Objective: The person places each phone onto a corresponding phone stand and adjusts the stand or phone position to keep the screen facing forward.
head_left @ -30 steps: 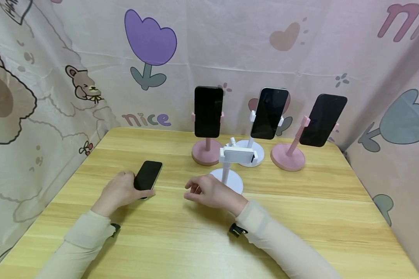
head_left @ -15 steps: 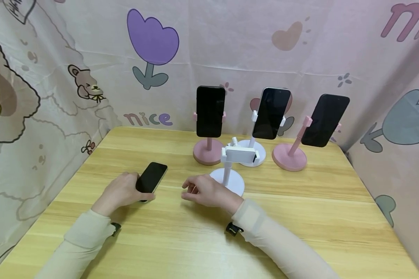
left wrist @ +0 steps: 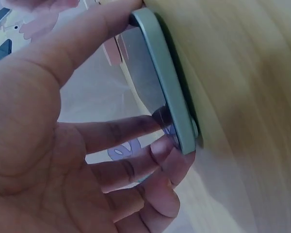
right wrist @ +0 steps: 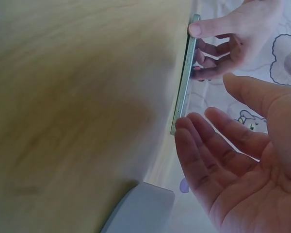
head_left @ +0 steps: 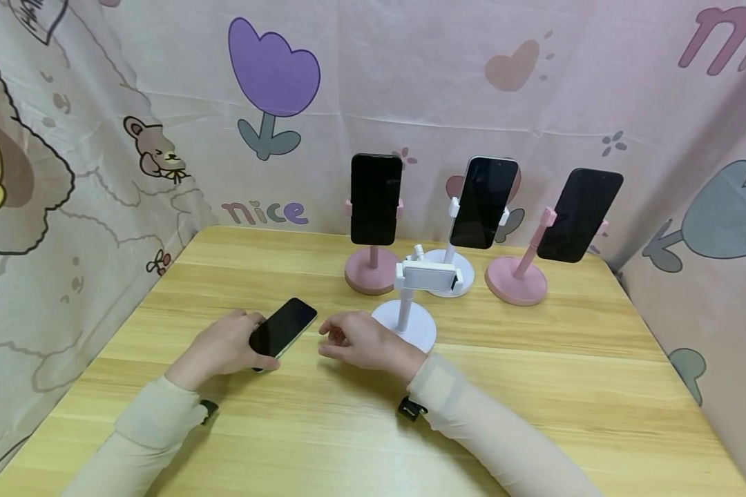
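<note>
On the left of the table lies a smartphone with a black screen facing up; its pale green edge shows in both wrist views. My left hand grips its near end, thumb on one long side and fingers on the other. Close to the phone's far right corner is my right hand, fingers loosely bent and holding nothing. Just beyond that hand stands a white phone stand with no phone in its clamp. My right forearm and hand cover part of its round base.
Behind are three occupied stands: a pink stand with a phone, a white stand with a tilted phone, and another pink stand with a tilted phone. A printed curtain borders the wooden table.
My left hand has turned the phone clockwise on the table, its far end swinging right toward my right hand. My right hand has shifted slightly left.
</note>
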A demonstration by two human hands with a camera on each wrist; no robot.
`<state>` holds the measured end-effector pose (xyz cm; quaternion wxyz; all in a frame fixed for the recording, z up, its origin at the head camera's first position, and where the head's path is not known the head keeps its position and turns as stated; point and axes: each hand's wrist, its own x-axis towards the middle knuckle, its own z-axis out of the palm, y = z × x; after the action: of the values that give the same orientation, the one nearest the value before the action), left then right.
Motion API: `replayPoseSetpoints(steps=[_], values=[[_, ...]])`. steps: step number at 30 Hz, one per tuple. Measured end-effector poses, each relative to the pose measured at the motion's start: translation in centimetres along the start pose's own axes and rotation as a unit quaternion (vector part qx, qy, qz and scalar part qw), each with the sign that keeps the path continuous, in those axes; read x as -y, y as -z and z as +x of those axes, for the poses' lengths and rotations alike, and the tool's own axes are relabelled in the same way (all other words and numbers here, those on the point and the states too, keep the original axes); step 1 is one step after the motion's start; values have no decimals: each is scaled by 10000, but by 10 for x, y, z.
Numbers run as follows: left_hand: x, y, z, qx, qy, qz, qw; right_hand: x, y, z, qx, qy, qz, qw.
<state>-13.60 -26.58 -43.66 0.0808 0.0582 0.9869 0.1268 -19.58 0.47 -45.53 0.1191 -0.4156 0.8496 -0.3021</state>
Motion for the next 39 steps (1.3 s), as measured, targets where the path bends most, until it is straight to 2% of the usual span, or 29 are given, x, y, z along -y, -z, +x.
replayPoseSetpoints(steps=[9,18,26,30,34,36,39], values=[[-5,-1,-2,168,-281,-118,9994,2,-3,4,-7,19,-380,9993],[-7,-2,-2,215,-646,-184,9975,7,-8,9,-94,-340,-806,9961],[-6,-4,-1,227,-918,-366,9948,7,-13,16,50,-289,-1089,9936],[-4,-1,-3,295,-829,-593,9944,11,-16,24,157,-227,-1309,9910],[-1,5,-3,345,-578,-885,9938,14,-20,31,271,-184,-1608,9864],[2,9,-3,204,-490,-1061,9929,16,-23,35,335,-182,-1732,9841],[7,13,-1,-211,-397,-1315,9903,18,-25,39,429,-185,-1848,9817]])
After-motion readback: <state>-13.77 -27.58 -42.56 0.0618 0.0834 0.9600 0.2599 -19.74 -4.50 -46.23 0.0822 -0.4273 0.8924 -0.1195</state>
